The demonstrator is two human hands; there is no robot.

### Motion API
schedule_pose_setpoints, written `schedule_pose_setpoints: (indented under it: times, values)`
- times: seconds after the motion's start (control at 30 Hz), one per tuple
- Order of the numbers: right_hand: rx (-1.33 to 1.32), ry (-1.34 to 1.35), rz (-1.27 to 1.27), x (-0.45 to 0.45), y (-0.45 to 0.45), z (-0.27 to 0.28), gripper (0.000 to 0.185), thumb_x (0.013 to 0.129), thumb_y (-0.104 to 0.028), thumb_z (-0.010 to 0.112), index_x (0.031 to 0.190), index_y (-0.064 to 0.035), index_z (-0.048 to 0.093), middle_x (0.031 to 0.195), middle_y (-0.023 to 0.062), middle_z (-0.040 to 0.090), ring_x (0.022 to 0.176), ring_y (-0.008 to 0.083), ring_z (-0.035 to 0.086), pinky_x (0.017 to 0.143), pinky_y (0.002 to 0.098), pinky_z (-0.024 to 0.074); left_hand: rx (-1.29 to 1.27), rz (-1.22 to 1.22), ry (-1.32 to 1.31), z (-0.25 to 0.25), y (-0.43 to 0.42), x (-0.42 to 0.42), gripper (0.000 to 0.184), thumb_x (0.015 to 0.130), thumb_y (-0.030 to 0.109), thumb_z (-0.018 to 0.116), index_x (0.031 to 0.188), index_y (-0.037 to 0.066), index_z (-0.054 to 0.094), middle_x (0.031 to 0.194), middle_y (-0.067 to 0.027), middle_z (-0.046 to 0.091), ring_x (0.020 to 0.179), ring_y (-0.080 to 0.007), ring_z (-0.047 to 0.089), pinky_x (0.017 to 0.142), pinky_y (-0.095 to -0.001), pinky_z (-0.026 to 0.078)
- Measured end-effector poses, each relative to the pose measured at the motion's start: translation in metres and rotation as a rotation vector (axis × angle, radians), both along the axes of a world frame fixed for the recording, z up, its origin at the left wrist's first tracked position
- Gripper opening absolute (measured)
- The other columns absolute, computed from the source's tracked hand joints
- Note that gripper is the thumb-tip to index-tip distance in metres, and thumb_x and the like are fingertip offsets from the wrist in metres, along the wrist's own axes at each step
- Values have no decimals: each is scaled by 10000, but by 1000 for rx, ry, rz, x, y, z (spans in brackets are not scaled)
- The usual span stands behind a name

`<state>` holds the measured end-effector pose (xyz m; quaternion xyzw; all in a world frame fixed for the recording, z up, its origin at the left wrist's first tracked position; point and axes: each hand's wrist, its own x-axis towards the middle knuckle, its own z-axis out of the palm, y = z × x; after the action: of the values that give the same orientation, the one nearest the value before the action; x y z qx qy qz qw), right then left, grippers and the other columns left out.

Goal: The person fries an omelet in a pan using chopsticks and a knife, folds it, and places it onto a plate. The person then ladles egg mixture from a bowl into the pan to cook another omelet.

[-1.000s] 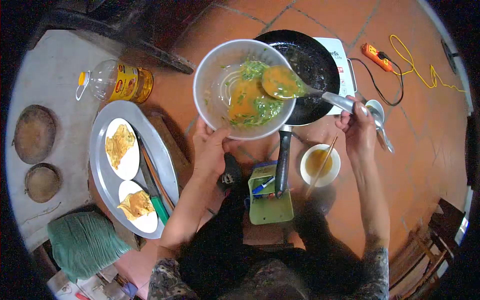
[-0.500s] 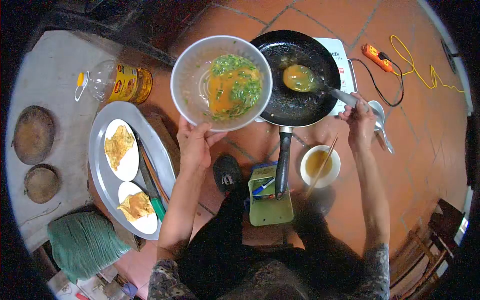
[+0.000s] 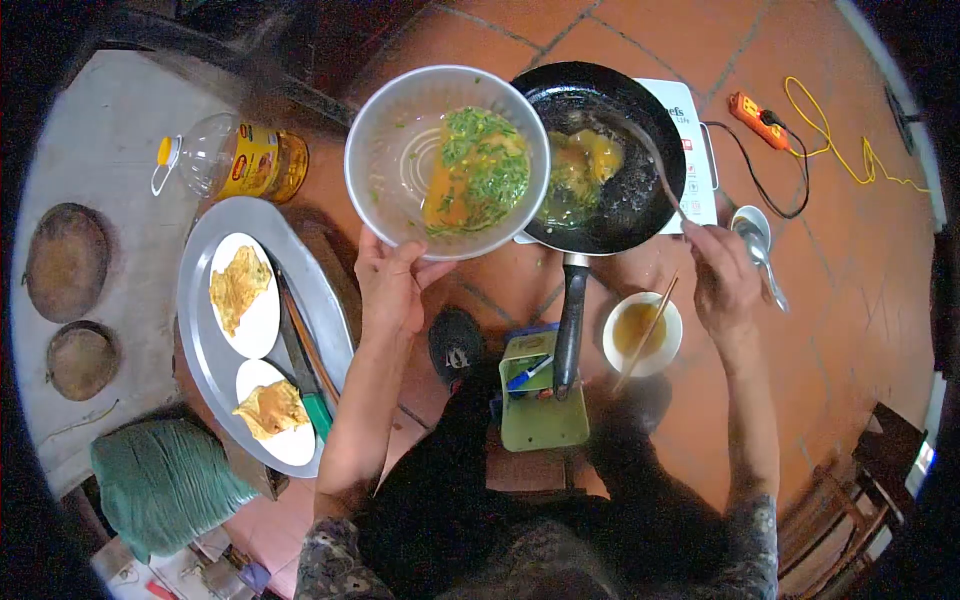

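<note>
My left hand grips the near rim of a metal bowl, tilted beside the frying pan. Beaten egg with chopped greens lies toward the bowl's right side. My right hand is closed round the handle of a ladle, turned edge-on over the black frying pan. A patch of egg mixture spreads on the pan's left half. Under the pan is a white cooker, partly hidden, and the pan's handle points toward me.
On the left, a metal tray carries two white plates with fried egg pieces. An oil bottle lies behind it. A bowl with chopsticks, a small bowl with a spoon and an orange power strip are on the right.
The ladle has tipped over, and the egg it held is now spread in the pan. My right hand has turned and moved slightly down. The metal bowl has barely shifted.
</note>
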<state>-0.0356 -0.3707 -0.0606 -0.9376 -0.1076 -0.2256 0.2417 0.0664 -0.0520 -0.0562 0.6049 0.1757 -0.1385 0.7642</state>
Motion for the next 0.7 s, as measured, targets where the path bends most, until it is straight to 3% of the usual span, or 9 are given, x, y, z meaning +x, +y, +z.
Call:
schedule_pose_setpoints:
  times: [0.03, 0.1, 0.27, 0.4, 0.7]
  values:
    - [0, 2, 0, 2, 5, 4, 195, 904, 17, 450, 1050, 18, 579, 882, 113, 601, 777, 162, 587, 678, 272, 502, 0, 0, 2, 0, -1, 0, 585, 750, -93, 427, 1297, 59, 286, 1201, -170, 479, 962, -324, 598, 658, -389, 596]
    - [491, -125, -145, 8, 18, 8, 174, 864, 10, 527, 1015, -3, 613, 850, 123, 608, 704, 145, 592, 608, 258, 491, -5, 20, -29, -1, -2, 0, 581, 748, -95, 423, 1294, 52, 287, 1201, -171, 479, 967, -324, 596, 644, -378, 597]
    - [1134, 128, -167, 24, 46, 15, 292, 962, -189, 404, 1138, 12, 523, 847, 93, 579, 730, 141, 589, 714, 271, 500, -6, 27, -25, -1, -3, 0, 585, 744, -101, 421, 1294, 57, 301, 1179, -163, 499, 917, -312, 617, 622, -363, 599]
    - [1135, 194, -198, 34, 62, 5, 305, 958, -208, 421, 1146, 8, 523, 817, 86, 586, 708, 135, 589, 693, 253, 499, 4, 39, 0, 1, -6, 0, 580, 740, -102, 436, 1287, 58, 324, 1132, -158, 533, 830, -293, 643, 603, -347, 599]
    - [1231, 282, -264, 38, 66, -21, 313, 942, -237, 464, 1131, 0, 539, 796, 73, 586, 683, 110, 577, 676, 241, 502, -24, -14, -1, 1, -14, -5, 593, 737, -94, 466, 1293, 63, 332, 1132, -146, 542, 820, -258, 647, 578, -308, 589]
